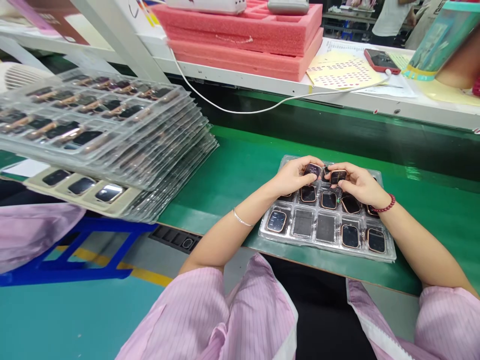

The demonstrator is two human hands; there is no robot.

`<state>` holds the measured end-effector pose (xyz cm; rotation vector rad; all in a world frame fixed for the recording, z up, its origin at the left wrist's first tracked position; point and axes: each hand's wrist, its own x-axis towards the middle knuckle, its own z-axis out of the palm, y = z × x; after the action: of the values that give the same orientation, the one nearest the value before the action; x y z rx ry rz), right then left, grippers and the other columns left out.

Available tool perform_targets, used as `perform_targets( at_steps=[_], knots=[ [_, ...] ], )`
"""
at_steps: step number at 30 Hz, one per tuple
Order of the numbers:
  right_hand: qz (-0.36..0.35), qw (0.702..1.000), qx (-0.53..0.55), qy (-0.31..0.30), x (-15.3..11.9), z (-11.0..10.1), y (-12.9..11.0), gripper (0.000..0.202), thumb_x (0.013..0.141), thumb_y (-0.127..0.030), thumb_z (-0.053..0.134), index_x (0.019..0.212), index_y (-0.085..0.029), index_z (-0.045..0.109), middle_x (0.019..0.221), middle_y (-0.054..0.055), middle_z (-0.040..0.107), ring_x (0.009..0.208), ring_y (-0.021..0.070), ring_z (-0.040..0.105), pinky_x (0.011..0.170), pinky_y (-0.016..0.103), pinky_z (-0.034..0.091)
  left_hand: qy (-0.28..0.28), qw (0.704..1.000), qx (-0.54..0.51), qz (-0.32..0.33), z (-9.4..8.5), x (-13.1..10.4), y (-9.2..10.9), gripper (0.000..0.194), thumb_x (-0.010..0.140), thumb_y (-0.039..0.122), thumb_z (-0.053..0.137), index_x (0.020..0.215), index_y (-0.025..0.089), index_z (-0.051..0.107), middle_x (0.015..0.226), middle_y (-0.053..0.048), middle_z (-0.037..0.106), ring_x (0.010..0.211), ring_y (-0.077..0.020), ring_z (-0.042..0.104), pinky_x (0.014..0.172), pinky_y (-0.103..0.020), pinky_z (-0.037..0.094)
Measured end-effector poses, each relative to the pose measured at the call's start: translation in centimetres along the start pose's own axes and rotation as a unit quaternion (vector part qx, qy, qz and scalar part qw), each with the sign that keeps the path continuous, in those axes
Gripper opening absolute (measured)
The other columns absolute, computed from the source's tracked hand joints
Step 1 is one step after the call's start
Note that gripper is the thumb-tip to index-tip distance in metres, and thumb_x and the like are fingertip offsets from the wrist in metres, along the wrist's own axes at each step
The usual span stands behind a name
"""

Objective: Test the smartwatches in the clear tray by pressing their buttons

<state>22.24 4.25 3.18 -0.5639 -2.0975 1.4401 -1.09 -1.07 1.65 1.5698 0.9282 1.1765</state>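
Tray [326, 237] at the table's [232, 185] near edge — my hands [300, 176] [350, 181] over its far side, each gripping a watch [312, 171].

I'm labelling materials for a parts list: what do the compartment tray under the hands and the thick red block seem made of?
The clear compartment tray: probably thin glossy plastic, see-through with bright glints. The thick red block: likely matte foam, its surface finely pitted.
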Motion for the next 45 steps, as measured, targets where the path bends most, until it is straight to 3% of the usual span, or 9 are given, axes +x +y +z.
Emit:
perform_targets(
  at_steps=[6,10,16,23,29,36,45],
  knots=[
    [0.000,1.000,-0.001,0.006,-0.02,0.03,-0.02,0.035,0.086,-0.019,0.062,0.121,-0.021,0.062,0.122,0.010,0.070,0.112,0.0268,0.068,0.088,0.042,0.064,0.016,0.999,0.038,0.005,0.02,-0.04,0.08,0.044,0.074,0.017,0.067,0.117,0.015,0.059,0.107,-0.008,0.069,0.093,-0.0168,0.067,0.078,-0.026,0.052],
    [-0.003,1.000,0.001,0.003,-0.06,-0.02,0.04,0.039,0.084,-0.018,0.065,0.123,-0.022,0.062,0.123,0.009,0.069,0.117,0.0265,0.066,0.092,0.043,0.062,0.016,0.999,0.040,0.006,-0.03,-0.06,-0.05,0.042,0.076,0.020,0.068,0.116,0.014,0.059,0.104,-0.008,0.069,0.093,-0.0178,0.067,0.076,-0.026,0.052],
    [0.015,1.000,-0.008,-0.004,-0.04,-0.12,-0.22,0.032,0.088,-0.020,0.059,0.120,-0.021,0.061,0.118,0.009,0.071,0.097,0.0227,0.073,0.086,0.041,0.064,0.005,1.000,0.000,-0.009,0.02,0.02,-0.08,0.029,0.079,0.024,0.064,0.105,0.013,0.061,0.088,-0.005,0.067,0.080,-0.0154,0.064,0.069,-0.026,0.052],
    [-0.006,1.000,0.004,0.000,-0.03,-0.09,0.20,0.041,0.082,-0.014,0.061,0.122,-0.022,0.060,0.128,0.009,0.067,0.117,0.0259,0.066,0.092,0.042,0.063,0.013,0.998,0.055,0.012,-0.01,-0.08,0.20,0.041,0.073,0.016,0.063,0.113,0.015,0.060,0.107,-0.008,0.069,0.097,-0.0186,0.066,0.074,-0.025,0.050],
    [-0.009,1.000,-0.005,-0.004,0.00,-0.13,0.23,0.043,0.081,-0.013,0.061,0.123,-0.022,0.061,0.125,0.009,0.068,0.116,0.0263,0.066,0.094,0.044,0.062,0.005,1.000,0.022,0.013,-0.01,-0.07,0.05,0.030,0.078,0.020,0.062,0.107,0.013,0.061,0.093,-0.006,0.069,0.087,-0.0157,0.065,0.074,-0.026,0.051],
    [0.000,1.000,-0.001,-0.003,-0.02,-0.14,0.32,0.044,0.080,-0.013,0.061,0.123,-0.022,0.061,0.124,0.008,0.068,0.115,0.0254,0.066,0.095,0.043,0.061,0.015,0.997,0.063,0.046,-0.14,0.04,-0.41,0.043,0.069,0.010,0.053,0.111,0.015,0.061,0.107,-0.007,0.068,0.095,-0.0162,0.064,0.082,-0.027,0.050],
    [0.018,1.000,-0.007,0.011,-0.06,-0.01,-0.27,0.037,0.084,-0.023,0.068,0.121,-0.022,0.064,0.117,0.009,0.070,0.108,0.0261,0.068,0.087,0.040,0.063,0.012,0.999,0.040,0.024,-0.05,-0.05,-0.26,0.042,0.075,0.016,0.062,0.117,0.015,0.061,0.115,-0.009,0.068,0.097,-0.0171,0.065,0.082,-0.027,0.052]
  ],
)
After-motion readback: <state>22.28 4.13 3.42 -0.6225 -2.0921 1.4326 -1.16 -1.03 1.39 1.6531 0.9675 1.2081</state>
